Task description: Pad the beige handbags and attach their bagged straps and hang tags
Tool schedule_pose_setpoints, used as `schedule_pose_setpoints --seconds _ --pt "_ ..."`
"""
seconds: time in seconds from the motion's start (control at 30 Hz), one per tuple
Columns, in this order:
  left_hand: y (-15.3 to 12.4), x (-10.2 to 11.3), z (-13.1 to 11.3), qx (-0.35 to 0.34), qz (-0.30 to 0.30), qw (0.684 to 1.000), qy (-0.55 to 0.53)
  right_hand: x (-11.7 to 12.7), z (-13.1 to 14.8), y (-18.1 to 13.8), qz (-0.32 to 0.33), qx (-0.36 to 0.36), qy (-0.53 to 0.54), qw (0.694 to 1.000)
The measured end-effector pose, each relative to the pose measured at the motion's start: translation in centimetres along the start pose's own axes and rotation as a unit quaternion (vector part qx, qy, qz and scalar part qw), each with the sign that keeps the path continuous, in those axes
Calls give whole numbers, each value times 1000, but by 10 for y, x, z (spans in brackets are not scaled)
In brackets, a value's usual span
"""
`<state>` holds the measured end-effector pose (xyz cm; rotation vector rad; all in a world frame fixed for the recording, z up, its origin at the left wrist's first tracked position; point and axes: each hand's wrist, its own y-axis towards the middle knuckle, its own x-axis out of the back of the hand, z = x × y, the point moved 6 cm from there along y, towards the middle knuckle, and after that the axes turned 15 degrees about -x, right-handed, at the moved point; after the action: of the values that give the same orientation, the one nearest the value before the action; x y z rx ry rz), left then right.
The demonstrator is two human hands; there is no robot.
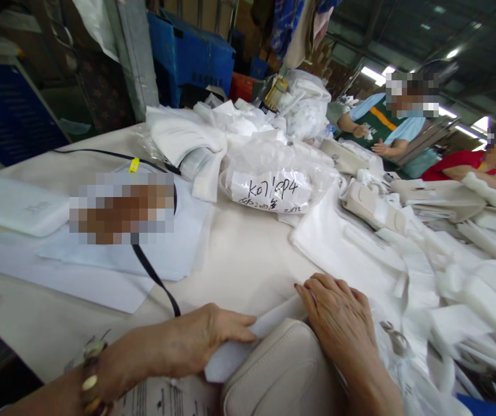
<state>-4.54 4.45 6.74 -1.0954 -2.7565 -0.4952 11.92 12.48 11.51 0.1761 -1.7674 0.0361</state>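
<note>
A cream padded bag (282,370) lies at the near edge of the table, partly wrapped in white foam sheet (234,355). My left hand (196,346) is closed on the foam sheet at the bag's left side, thumb on top. My right hand (339,318) lies flat on the upper right of the bag and the foam, fingers stretched out and close together. A bead bracelet is on my left wrist.
A clear plastic bag with a handwritten label (274,185) sits mid-table among white foam pieces (469,277). A white flat box (14,202), paper sheets (100,271) and a black strap (152,271) lie left. Two other people (382,124) work at the far right. Blue crates (196,58) stand behind.
</note>
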Motion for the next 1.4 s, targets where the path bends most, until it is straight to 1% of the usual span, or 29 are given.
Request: schedule_pose_setpoints --seconds 0.1,0.23,0.3,0.37,0.43,0.5,0.57,0.6,0.67,0.73,0.77,0.83,0.87,0.9,1.0,1.07,1.13,1.23,1.3,1.4 --pt "-4 2 -5 -40 42 998 9 0 1 0 -6 3 0 1000" --pt "4 4 -2 -71 42 995 63 -1 2 1 -14 9 6 1000" --pt "10 2 0 -62 40 996 59 -1 2 1 -15 9 10 1000" --pt "16 -2 4 -36 33 998 37 0 2 2 -14 8 14 1000" --pt "20 -5 10 -6 4 1000 19 0 2 2 -13 6 18 1000" --pt "20 -7 16 24 -54 998 12 0 3 2 -6 5 25 1000" --pt "19 -10 20 43 -115 992 30 0 3 2 4 2 27 1000" --pt "18 -12 20 44 -130 989 48 0 3 2 9 -1 25 1000" --pt "22 -17 17 36 -124 988 89 0 4 1 17 -1 18 1000" --pt "26 -21 17 57 -118 985 115 1 5 1 18 1 14 1000" --pt "28 -20 19 84 -128 981 117 1 5 1 16 2 16 1000" --pt "28 -17 22 134 -166 971 111 2 5 2 8 0 25 1000" --pt "28 -16 22 143 -179 968 105 2 5 2 5 -2 31 999" --pt "28 -15 21 138 -185 968 94 2 4 2 2 -3 38 999" --pt "25 -17 16 97 -164 981 46 2 4 2 -11 0 53 999" --pt "23 -15 13 79 -141 986 39 2 4 1 -17 3 56 998" --pt "24 -13 9 56 -105 990 73 2 4 1 -13 -1 56 998" --pt "35 -12 3 18 -36 990 133 1 4 1 -1 -9 62 998" --pt "44 -12 4 28 -5 989 148 1 5 1 -1 -10 68 998" --pt "56 -14 11 100 19 987 121 -1 4 2 -7 -4 71 997"
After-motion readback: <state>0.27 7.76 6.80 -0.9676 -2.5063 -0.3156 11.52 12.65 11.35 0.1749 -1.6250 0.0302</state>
